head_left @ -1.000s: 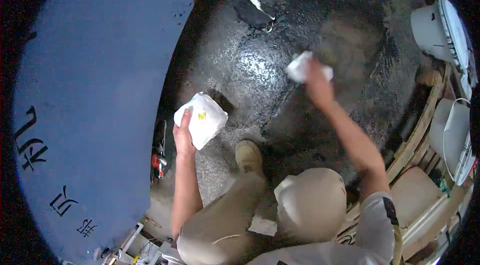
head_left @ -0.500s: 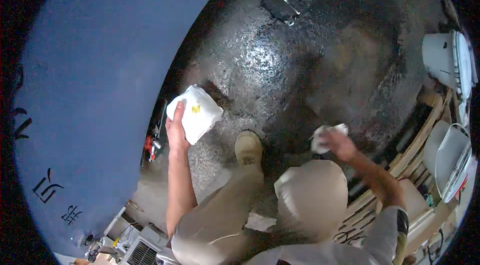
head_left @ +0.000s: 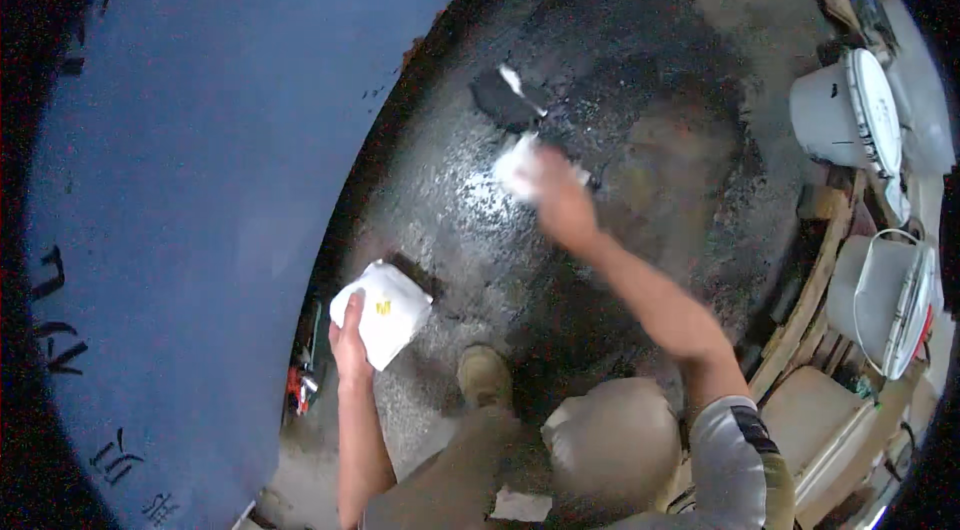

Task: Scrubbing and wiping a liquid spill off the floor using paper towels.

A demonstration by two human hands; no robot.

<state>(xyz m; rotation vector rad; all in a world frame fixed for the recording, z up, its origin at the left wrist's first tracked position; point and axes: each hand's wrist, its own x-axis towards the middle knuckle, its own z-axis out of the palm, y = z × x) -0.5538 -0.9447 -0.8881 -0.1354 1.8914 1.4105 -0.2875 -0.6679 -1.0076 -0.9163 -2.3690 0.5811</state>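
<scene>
My left hand (head_left: 348,345) grips a soft white packet (head_left: 400,320) with a small yellow mark, thumb on top, held low between the blue surface and my boot. Stretched out ahead, my right hand (head_left: 562,198) is smeared by motion, with a crumpled white tissue or cloth (head_left: 516,168) in its fingers. The wad is over the shiny, dark, wet-looking floor (head_left: 640,260); I cannot tell whether it touches. Just beyond it lies a dark flat piece (head_left: 500,100) with a white edge.
A large blue surface (head_left: 210,150) with black marks fills the left. Lidded white buckets (head_left: 825,115) and wooden slats (head_left: 815,280) line the right. My boot (head_left: 485,377) stands on the floor, and a pale scrap (head_left: 522,505) lies between my legs.
My right hand has swung forward and left with the white wad, from beside my knee to near the dark piece. The view has shifted; my left hand still holds the packet.
</scene>
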